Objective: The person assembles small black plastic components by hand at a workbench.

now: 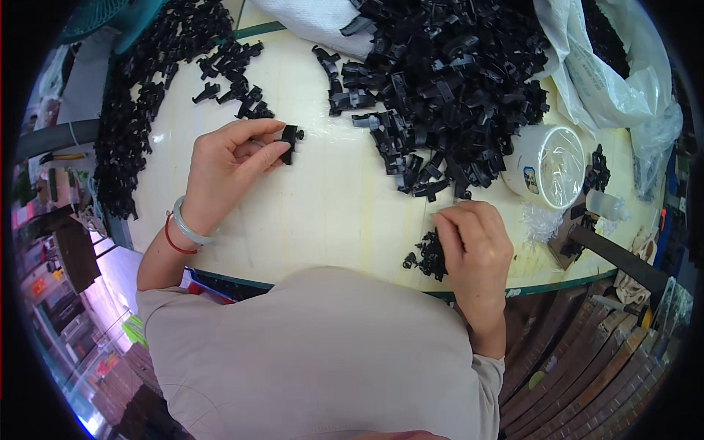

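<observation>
in the head view, both bare hands work over a pale surface [315,220] with a green edge. the left hand [226,163] is pinching a black plastic part [289,150] between thumb and fingers, holding it up at the fingertips, where a small round knob sticks out on the part's right side. around that wrist sit a pale green bangle [192,226] and, nearer the elbow, a red cord [173,240].

the right hand [478,246] is curled, with thumb and fingertips drawn near each other, palm down over the right side of a small pile of tiny black pieces [431,255]. the fingers hide their own tips, so i cannot tell whether they pinch one of these.

beyond the right hand rises a big heap of black parts [455,88]. to the right of that hand stands a white tub [522,172], tilted in this view, with clear film inside, and farther right lies a small translucent bottle [604,205]. past the tub hangs a whitish plastic bag [598,81].

just beyond the left hand lies a loose cluster of black parts [249,103]; left of it, a long band of more parts [121,158] follows the edge. a white sack [326,26] lies farther off, between the two hands' sides.
</observation>
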A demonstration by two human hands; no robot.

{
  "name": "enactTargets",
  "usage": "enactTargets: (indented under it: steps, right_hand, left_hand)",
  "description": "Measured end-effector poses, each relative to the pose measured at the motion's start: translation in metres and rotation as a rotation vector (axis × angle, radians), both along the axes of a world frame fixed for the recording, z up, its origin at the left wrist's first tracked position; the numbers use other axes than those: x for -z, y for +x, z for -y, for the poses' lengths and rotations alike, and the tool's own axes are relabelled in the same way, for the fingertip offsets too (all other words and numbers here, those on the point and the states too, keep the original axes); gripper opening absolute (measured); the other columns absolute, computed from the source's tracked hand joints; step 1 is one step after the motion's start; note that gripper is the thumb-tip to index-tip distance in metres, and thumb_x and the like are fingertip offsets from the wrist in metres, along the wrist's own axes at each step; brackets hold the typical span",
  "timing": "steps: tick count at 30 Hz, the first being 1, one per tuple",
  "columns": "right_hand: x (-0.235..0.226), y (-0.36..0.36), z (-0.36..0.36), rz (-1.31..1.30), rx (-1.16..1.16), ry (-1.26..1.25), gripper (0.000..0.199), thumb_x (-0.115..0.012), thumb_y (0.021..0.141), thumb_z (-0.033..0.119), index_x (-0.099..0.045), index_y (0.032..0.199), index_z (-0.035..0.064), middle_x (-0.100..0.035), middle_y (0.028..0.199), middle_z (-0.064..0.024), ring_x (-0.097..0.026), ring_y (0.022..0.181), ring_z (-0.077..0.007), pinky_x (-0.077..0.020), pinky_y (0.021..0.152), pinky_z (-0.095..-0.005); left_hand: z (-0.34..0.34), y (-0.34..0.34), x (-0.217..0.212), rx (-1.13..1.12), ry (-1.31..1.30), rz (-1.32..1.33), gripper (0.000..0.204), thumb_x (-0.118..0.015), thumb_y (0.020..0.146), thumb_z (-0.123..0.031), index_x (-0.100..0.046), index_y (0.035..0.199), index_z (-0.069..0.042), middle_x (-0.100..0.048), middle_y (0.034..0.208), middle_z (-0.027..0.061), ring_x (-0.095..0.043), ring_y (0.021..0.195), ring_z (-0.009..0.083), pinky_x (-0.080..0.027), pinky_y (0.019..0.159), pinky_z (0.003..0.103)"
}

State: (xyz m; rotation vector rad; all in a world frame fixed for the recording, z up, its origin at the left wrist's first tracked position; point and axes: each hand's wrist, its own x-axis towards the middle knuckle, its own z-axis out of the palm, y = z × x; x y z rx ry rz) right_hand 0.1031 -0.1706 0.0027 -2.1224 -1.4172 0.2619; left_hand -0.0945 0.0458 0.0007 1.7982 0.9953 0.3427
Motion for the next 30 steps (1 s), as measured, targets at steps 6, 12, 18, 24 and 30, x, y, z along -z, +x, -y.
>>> enactTargets:
  steps: [6,12,18,24,30]
  right_hand:
    - [-0.007,-0.008,0.013,-0.547,0.352,0.351,0.010,-0.059,0.080,-0.009,-0.056,0.087,-0.0038,-0.060,0.098,-0.0181,-0.064,0.071,-0.0181,-0.0528,0.059,-0.0243]
    - [-0.008,0.000,0.023,-0.840,0.243,0.444,0.010,-0.056,0.078,-0.014,-0.059,0.086,-0.0076,-0.059,0.095,-0.0177,-0.064,0.071,-0.0187,-0.0546,0.062,-0.0241]
    - [0.005,0.008,0.032,-0.926,0.248,0.542,0.012,-0.056,0.079,-0.011,-0.061,0.089,-0.0081,-0.057,0.096,-0.0174,-0.063,0.067,-0.0201,-0.0552,0.065,-0.0267]
    - [0.002,0.014,0.035,-1.009,0.316,0.625,0.014,-0.056,0.078,-0.013,-0.062,0.090,-0.0076,-0.059,0.094,-0.0170,-0.064,0.073,-0.0208,-0.0557,0.069,-0.0303]
    - [-0.002,0.023,0.033,-0.898,0.294,0.680,0.018,-0.057,0.077,-0.015,-0.062,0.092,-0.0073,-0.060,0.096,-0.0183,-0.064,0.077,-0.0218,-0.0560,0.069,-0.0296]
  left_hand:
    - [0.008,0.014,-0.016,0.209,0.678,-0.011,0.024,-0.069,0.076,0.002,-0.065,0.099,-0.002,-0.059,0.087,0.0066,-0.057,0.061,0.0083,-0.045,0.048,0.018]
    - [0.008,0.058,0.007,0.630,0.875,0.187,0.027,-0.075,0.064,-0.003,-0.064,0.089,-0.004,-0.055,0.086,0.0078,-0.055,0.071,0.0197,-0.047,0.056,0.027]
    - [0.013,0.060,0.012,0.730,0.875,0.205,0.025,-0.076,0.061,-0.007,-0.063,0.082,-0.004,-0.055,0.089,0.0079,-0.055,0.076,0.0217,-0.046,0.059,0.029]
    - [0.019,0.062,0.007,0.629,0.723,0.298,0.021,-0.076,0.065,-0.006,-0.063,0.082,-0.003,-0.060,0.089,0.0082,-0.057,0.076,0.0232,-0.047,0.060,0.031]
    - [0.024,0.063,0.004,0.617,0.612,0.199,0.019,-0.073,0.067,-0.003,-0.064,0.083,-0.001,-0.061,0.076,0.0085,-0.059,0.071,0.0234,-0.047,0.061,0.031]
